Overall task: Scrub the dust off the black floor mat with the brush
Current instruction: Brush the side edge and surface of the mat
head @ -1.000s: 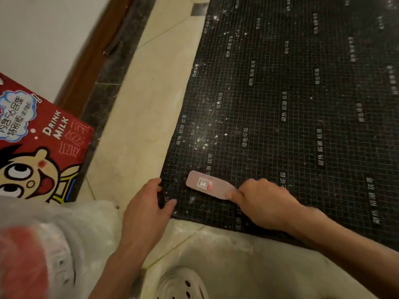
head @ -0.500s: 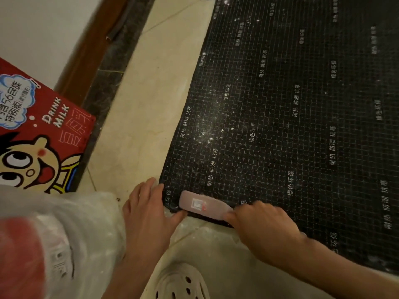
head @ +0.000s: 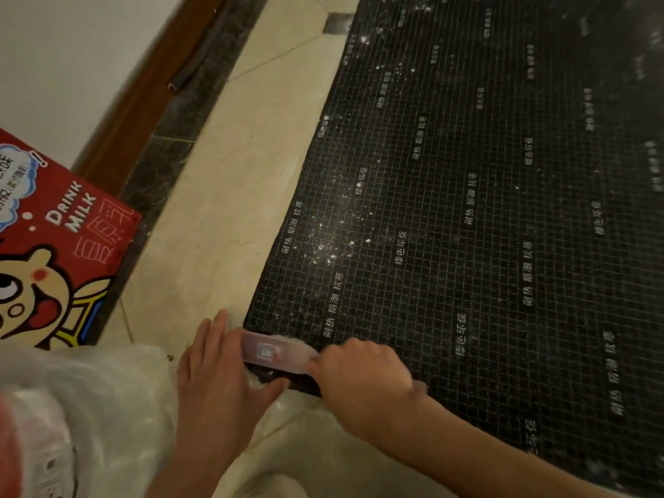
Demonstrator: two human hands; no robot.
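The right hand (head: 363,379) grips the brush (head: 276,352) at the black floor mat (head: 467,210) corner, while the open left hand (head: 219,375) presses flat beside it

The left hand (head: 221,375) lies flat, palm down, fingers together pointing toward 12 o'clock, thumb spread toward 3 o'clock. The right hand (head: 363,379) is curled into a fist, knuckles up, its forearm running off toward 4 o'clock.
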